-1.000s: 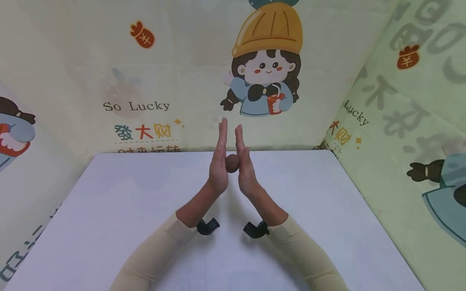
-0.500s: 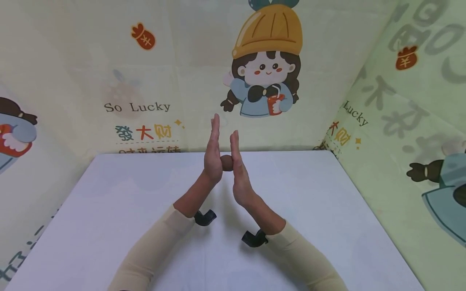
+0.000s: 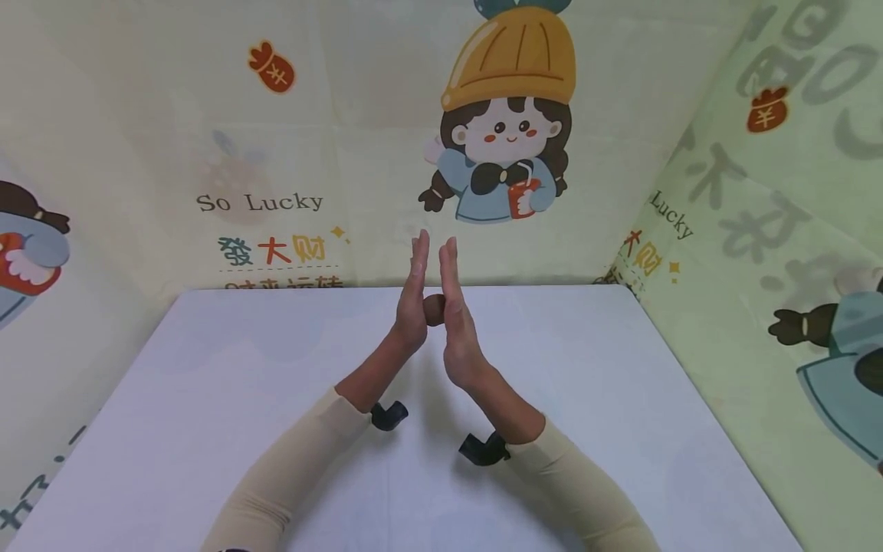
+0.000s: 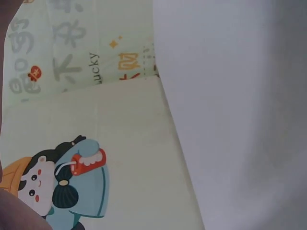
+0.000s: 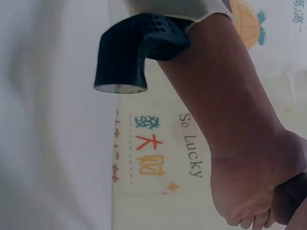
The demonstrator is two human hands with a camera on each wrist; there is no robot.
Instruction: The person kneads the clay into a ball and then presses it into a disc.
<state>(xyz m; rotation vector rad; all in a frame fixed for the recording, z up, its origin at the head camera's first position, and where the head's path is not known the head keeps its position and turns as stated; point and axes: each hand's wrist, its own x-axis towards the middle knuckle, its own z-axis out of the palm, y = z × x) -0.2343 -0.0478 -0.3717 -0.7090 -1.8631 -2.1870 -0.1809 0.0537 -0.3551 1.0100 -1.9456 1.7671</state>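
Note:
A small brown ball [image 3: 434,310], smooth and clay-like, is pressed between two palms above the table. My left hand [image 3: 411,307] touches its left side with straight fingers pointing up. On the other side, my right hand [image 3: 458,330] lies flat against it, fingers also straight, its heel a little lower than the left's. The right wrist view has the dark ball [image 5: 289,199] at its right edge, beside the left hand [image 5: 244,187]. Only a blurred bit of a hand [image 4: 19,213] enters the left wrist view, where the ball is out of sight.
Below the hands spreads a white table [image 3: 276,353]. Printed cloth [image 3: 372,115] with cartoon figures and lettering hangs behind and at both sides. A black camera mount [image 3: 389,415] sits at the left wrist, another black mount [image 3: 484,449] at the right.
The palms slide against each other: the left hand went forward and left, then came partly back, while the right went the opposite way. The ball shifted left, then slightly right, staying between them.

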